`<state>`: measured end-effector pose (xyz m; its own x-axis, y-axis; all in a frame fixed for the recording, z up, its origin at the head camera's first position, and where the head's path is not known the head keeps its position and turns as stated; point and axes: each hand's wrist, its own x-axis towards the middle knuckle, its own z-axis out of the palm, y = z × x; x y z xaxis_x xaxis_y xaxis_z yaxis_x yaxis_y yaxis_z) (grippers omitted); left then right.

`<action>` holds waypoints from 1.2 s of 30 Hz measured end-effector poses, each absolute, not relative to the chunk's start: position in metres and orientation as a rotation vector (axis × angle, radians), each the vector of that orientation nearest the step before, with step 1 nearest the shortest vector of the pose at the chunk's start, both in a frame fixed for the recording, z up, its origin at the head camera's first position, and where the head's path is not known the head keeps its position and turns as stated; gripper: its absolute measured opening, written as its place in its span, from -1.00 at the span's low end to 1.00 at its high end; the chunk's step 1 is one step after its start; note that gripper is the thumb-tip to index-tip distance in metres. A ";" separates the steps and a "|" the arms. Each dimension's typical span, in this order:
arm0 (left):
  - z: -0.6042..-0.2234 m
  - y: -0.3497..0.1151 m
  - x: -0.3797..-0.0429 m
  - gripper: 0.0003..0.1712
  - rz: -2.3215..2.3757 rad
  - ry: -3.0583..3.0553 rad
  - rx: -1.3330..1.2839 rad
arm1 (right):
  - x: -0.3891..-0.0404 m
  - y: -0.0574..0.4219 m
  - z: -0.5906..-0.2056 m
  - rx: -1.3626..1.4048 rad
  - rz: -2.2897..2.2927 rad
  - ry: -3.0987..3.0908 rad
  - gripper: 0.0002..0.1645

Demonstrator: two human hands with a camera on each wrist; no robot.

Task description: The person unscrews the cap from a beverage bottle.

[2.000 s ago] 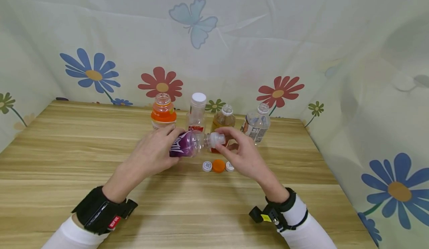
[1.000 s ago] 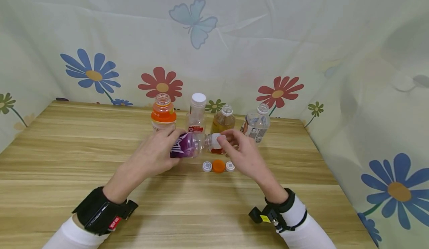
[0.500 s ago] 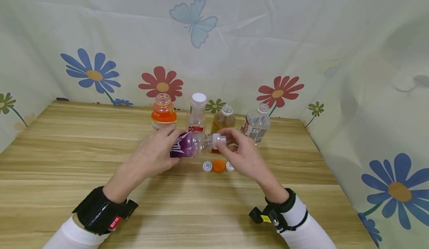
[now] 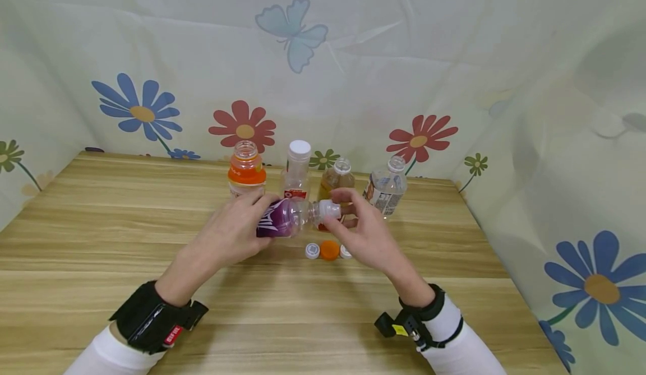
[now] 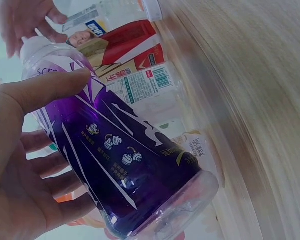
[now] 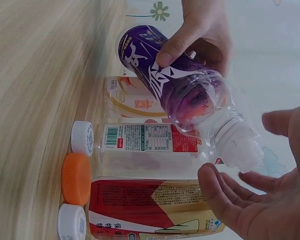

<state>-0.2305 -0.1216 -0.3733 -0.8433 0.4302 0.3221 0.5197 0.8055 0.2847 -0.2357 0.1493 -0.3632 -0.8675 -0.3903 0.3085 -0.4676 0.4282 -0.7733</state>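
Note:
My left hand [image 4: 227, 226] grips a purple-labelled drink bottle [image 4: 275, 218] around its body, tilted with its neck toward the right. A white cap [image 4: 330, 209] sits on the bottle's neck; whether it is loose, I cannot tell. Around that cap, my right hand [image 4: 365, 232] is spread, thumb and fingers apart. In the right wrist view the thumb stands off the cap [image 6: 240, 147], and a fingertip is close to its lower side. Below the hands lie a white cap [image 4: 312, 250], an orange cap [image 4: 330, 250] and another white cap [image 4: 345, 251], partly covered by the right hand.
Behind the hands stand an uncapped orange-banded bottle [image 4: 246, 170], a clear bottle with a white cap [image 4: 299, 165], an uncapped brownish bottle [image 4: 337, 180] and an uncapped clear labelled bottle [image 4: 388, 187]. A flower-printed cloth [image 4: 323, 106] hangs at the wooden table's [image 4: 282, 319] back.
My right thumb and fingers pinched and turned at the white cap in the earlier frames; now they have spread off it. The left hand and the bottle have stayed nearly still.

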 end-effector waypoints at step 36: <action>-0.367 -0.125 -0.232 -0.11 -0.712 -2.822 -0.649 | -0.236 0.152 -0.359 0.713 1.398 -2.536 -0.60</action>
<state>-0.2319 -0.1254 -0.3674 -0.8933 0.3711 0.2536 0.4470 0.7926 0.4148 -0.2364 0.1524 -0.3585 -0.8738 -0.3297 0.3575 -0.4783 0.4497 -0.7543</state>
